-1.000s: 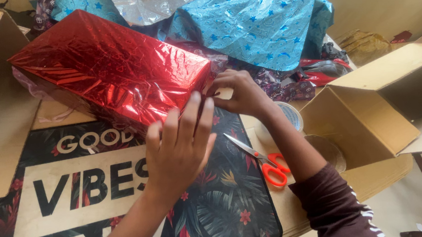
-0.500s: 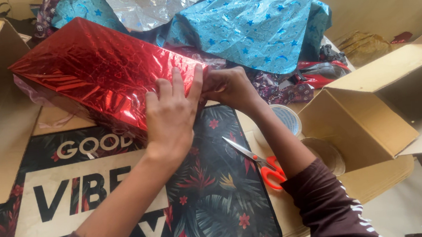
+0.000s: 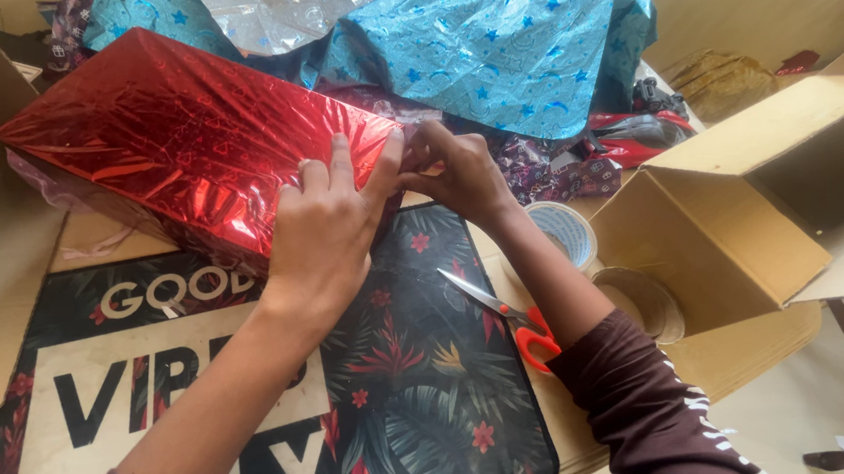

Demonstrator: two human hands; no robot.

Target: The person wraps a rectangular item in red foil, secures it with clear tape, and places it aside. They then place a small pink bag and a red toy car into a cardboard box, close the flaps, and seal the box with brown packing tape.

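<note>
Cluttered with wrapping paper, the table is bearing a red foil-wrapped box. Left hand is lying flat on its near end, fingers spread; right hand is pinching the foil corner beside it. Scissors are lying just below the hands, tape nearby.

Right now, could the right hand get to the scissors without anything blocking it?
Probably yes. The scissors lie bare on the floral mat, just beside the right forearm; the right hand is pressed to the red wrapped box and must let go first.
</note>
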